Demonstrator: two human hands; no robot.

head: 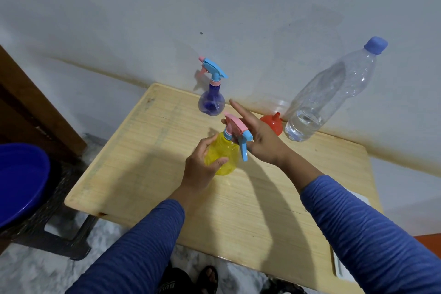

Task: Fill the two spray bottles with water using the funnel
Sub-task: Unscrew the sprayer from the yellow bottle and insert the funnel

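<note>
A yellow spray bottle (224, 153) with a pink and blue trigger head stands mid-table, and my left hand (200, 169) grips its body. Just right of the trigger head is my right hand (257, 136), fingers spread, its palm against or very near the head. The purple spray bottle (211, 102) stands upright at the table's back edge with its blue trigger head on. A red funnel (273, 123) lies upside down, spout up, behind my right hand. Next to it, a big clear water bottle (331, 95) with a blue cap holds a little water at the bottom.
The wooden table (148, 174) stands against a white wall. A blue basin (21, 181) sits on a dark stool at the left. A white object (358, 200) shows past the table's right edge. Feet in sandals show below the front edge.
</note>
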